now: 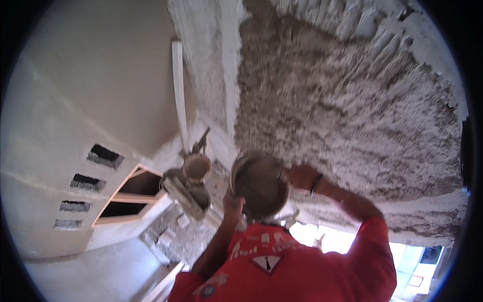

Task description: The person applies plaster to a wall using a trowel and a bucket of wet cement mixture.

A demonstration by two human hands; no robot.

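A round basin (259, 189) with wet grey-brown mortar in it is held up in front of my chest. My left hand (233, 205) is closed on its left rim, thumb up. At the basin's right edge is my right hand (301, 177), a dark band on its wrist. Its fingers are curled into a grip, but what they hold cannot be made out. Just beyond the hands is a wall (302, 100) coated with rough, damp mortar, darker at its left and upper part.
Left of the basin stand a smaller round bowl (196, 168) and a mortar-stained container with a board (183, 197) across it. A long pale straightedge (178, 95) leans by the smooth left wall (100, 75). That wall has a wooden-framed opening (133, 197) and several rectangular holes.
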